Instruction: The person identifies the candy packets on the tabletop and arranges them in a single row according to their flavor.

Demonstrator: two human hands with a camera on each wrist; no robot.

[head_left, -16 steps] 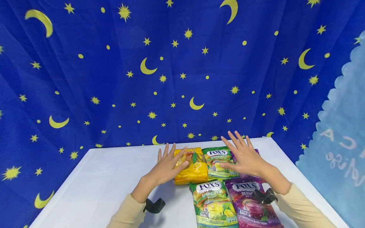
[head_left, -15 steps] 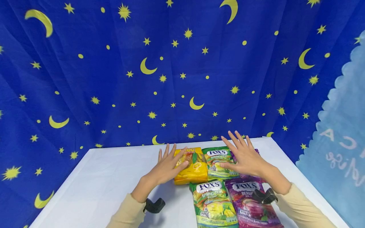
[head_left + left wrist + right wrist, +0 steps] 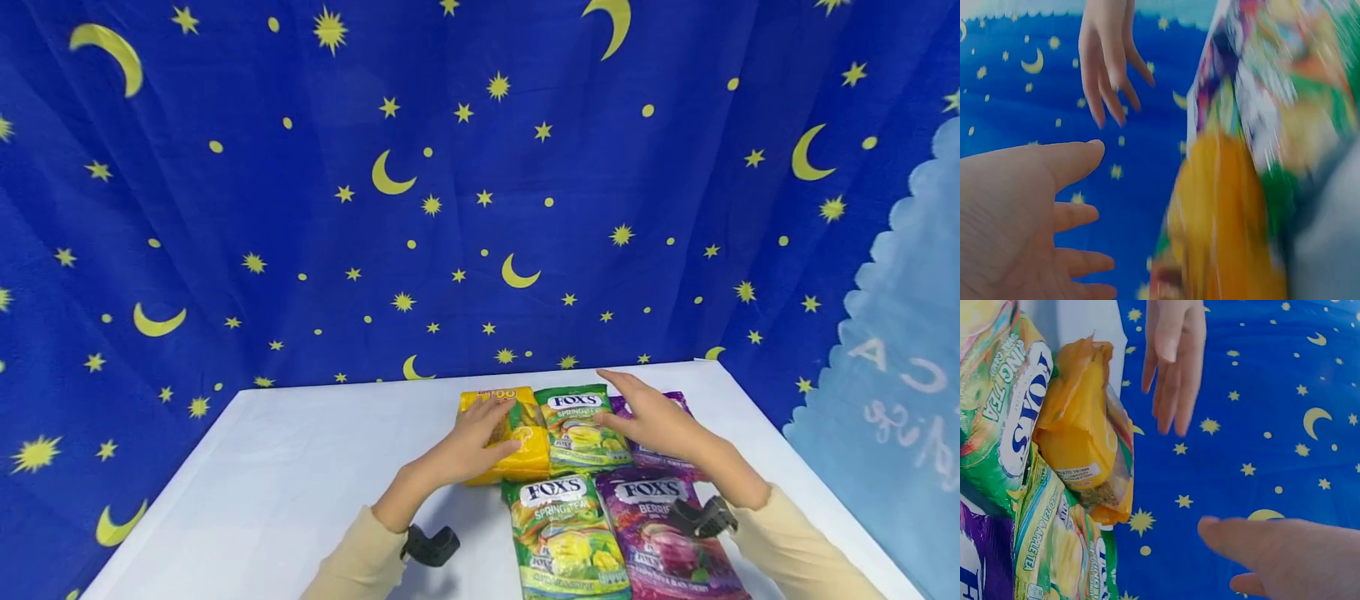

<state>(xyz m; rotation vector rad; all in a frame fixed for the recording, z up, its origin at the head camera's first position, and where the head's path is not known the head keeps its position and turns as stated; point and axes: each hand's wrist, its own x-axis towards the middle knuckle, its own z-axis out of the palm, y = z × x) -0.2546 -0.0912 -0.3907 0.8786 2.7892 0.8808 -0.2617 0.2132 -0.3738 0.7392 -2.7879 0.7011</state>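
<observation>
My left hand is over the left part of a yellow snack bag, fingers extended. In the right wrist view that bag shows its puffed side and a clear window. To its right lies a green Fox's Spring Tea candy bag. My right hand hovers over a purple candy bag, with its thumb overlapping the green bag's edge. Nothing is in either hand. Both wrist views show the hands facing each other, apart and raised above the bags.
Nearer the front lie another green Fox's bag and a purple Fox's Berries bag, side by side. The bags rest on a white-covered table. A blue star-and-moon cloth hangs right behind it, with a light-blue panel at right.
The spread fingers of both hands have drawn closer together and tipped down. My left hand has shifted right over the yellow bag. The bags look unmoved.
</observation>
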